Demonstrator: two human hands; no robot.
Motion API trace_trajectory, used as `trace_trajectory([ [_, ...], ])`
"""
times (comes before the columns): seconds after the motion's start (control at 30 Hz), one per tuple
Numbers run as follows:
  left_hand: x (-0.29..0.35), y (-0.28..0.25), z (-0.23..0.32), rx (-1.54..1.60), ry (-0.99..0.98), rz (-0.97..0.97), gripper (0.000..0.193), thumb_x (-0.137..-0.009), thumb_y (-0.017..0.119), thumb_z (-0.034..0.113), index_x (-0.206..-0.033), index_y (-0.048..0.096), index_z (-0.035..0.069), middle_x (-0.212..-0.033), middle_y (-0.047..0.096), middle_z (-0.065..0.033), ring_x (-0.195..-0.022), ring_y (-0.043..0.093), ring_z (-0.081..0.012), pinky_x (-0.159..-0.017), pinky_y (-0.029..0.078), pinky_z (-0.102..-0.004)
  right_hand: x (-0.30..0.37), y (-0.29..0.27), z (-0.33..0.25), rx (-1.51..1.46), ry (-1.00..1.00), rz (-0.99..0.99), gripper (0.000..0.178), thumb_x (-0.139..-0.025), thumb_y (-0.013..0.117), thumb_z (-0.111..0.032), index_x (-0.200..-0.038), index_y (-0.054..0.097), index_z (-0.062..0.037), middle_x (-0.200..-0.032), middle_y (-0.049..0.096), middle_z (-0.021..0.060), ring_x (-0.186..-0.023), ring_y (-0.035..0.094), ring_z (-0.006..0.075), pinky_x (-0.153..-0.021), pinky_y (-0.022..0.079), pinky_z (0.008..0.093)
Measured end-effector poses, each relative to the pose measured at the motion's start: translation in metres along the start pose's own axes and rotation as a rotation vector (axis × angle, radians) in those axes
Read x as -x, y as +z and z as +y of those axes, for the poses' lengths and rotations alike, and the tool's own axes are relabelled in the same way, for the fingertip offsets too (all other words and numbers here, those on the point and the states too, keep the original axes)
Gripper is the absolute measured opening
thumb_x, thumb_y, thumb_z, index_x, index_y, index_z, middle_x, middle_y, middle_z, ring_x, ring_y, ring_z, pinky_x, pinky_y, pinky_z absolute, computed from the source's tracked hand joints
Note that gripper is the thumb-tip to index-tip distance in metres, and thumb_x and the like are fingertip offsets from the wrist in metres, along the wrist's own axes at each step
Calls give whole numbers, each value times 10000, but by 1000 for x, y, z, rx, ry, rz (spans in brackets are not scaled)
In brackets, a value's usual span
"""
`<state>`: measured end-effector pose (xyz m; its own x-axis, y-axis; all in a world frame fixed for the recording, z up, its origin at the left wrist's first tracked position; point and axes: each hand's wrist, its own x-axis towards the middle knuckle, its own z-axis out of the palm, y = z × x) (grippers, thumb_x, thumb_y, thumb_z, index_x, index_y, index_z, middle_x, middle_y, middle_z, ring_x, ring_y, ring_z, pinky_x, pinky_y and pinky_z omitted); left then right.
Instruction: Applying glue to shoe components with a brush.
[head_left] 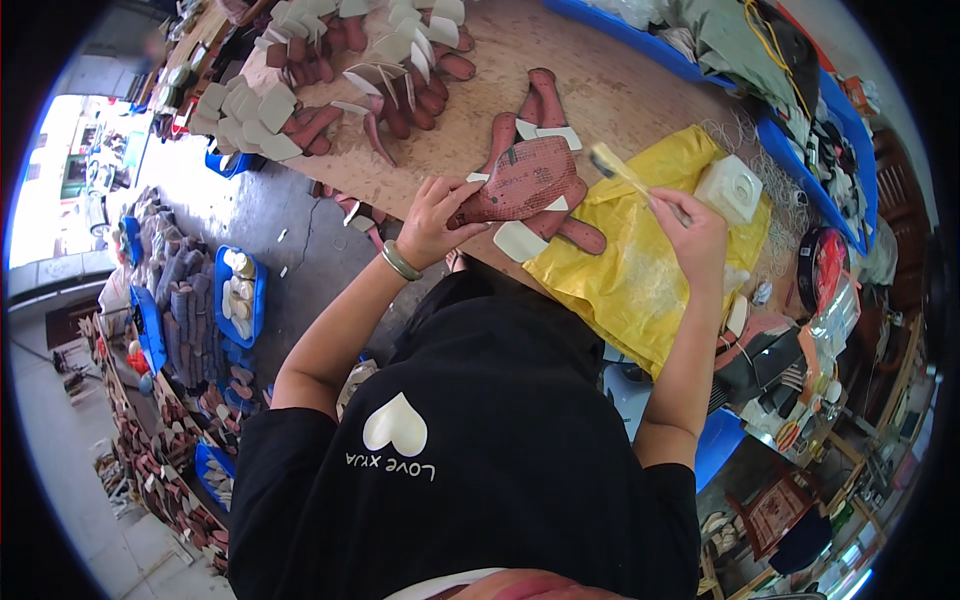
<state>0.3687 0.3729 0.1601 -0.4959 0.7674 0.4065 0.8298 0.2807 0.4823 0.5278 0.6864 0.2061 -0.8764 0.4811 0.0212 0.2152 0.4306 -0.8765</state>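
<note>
My left hand [436, 222] pinches the narrow end of a reddish-brown, mesh-textured insole [528, 180] between thumb and fingers. Beneath it, more insoles [583, 235] lie crossed on the table, with white flat pieces [520, 242] sticking out among them. My right hand [690, 230] closes round the light handle of a small brush [628, 174]. The brush's dark-tipped head points left, raised near the insoles and apart from them. Under my right hand a yellow plastic sheet [625, 265] covers part of the table, and a translucent white container [730, 190] stands on it.
Several reddish insoles with white pieces [260, 115] are heaped along the wooden table's [580, 50] far left. Blue trays [822, 160] with cloth and scraps line the far right, beside tangled string [765, 150]. On the left floor stands a blue bin [262, 300] holding white pieces.
</note>
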Motion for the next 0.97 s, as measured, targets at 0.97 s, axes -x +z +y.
trace_trajectory([
  [0.97,125,-50,-398,346,-1375,896,248,-878,528,145,-1094,571,31,-881,621,-80,-719,583,-191,-597,450,-319,-22,197,-77,-294,93,-87,195,-850,672,-56,-1020,676,40,-868,650,37,-703,511,56,-602,381,183],
])
